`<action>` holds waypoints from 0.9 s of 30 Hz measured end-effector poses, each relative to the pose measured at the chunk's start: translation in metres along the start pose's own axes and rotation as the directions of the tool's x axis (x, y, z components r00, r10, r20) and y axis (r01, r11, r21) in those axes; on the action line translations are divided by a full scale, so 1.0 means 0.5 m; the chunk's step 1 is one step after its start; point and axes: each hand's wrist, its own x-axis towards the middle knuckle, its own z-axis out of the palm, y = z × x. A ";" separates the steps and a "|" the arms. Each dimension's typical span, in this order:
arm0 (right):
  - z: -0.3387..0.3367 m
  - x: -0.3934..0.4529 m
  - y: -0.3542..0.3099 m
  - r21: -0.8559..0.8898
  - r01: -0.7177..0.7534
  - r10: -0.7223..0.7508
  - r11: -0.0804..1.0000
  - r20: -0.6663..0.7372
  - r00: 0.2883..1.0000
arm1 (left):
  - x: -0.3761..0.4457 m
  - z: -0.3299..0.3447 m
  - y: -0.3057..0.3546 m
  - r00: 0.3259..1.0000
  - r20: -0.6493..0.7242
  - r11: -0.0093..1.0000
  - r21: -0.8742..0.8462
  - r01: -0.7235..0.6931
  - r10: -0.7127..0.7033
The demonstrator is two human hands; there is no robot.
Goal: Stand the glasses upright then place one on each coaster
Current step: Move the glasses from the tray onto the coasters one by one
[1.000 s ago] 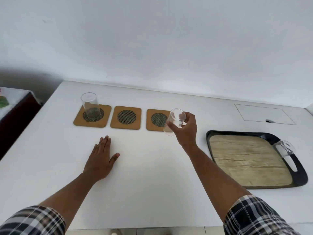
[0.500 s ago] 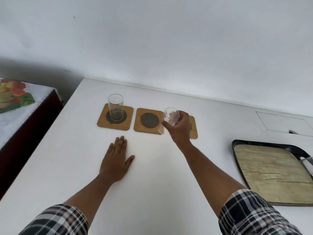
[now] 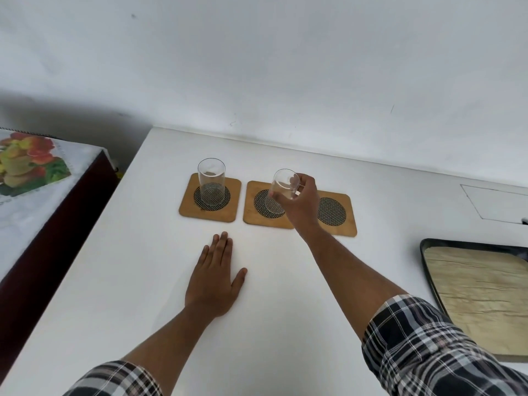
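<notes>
Three brown coasters with dark mesh centres lie in a row on the white table. A clear glass (image 3: 211, 181) stands upright on the left coaster (image 3: 188, 208). My right hand (image 3: 300, 202) grips a second clear glass (image 3: 281, 190), nearly upright, its base over the mesh of the middle coaster (image 3: 254, 217); whether it touches is unclear. The right coaster (image 3: 347, 217) carries nothing and is partly hidden by my wrist. My left hand (image 3: 215, 277) rests flat on the table in front of the coasters, fingers together.
A black tray with a wood-look insert (image 3: 474, 290) sits at the right edge of the view. A dark side table with a fruit-print cloth (image 3: 27, 178) stands left of the table. A white wall runs behind.
My right hand has carried the glass leftward from near the right coaster to over the middle coaster and lowered it. The view has swung left, cutting off the tray's right part.
</notes>
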 end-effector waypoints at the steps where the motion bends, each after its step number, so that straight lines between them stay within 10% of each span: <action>1: 0.005 0.002 -0.002 -0.003 0.003 -0.003 1.000 0.007 1.000 | 0.001 0.000 0.000 1.000 0.002 1.000 -0.004 0.002 -0.002; 27: 0.034 0.017 0.006 -0.088 0.031 -0.028 0.996 0.032 0.999 | 0.001 -0.006 0.002 1.000 0.022 1.000 -0.014 0.022 -0.021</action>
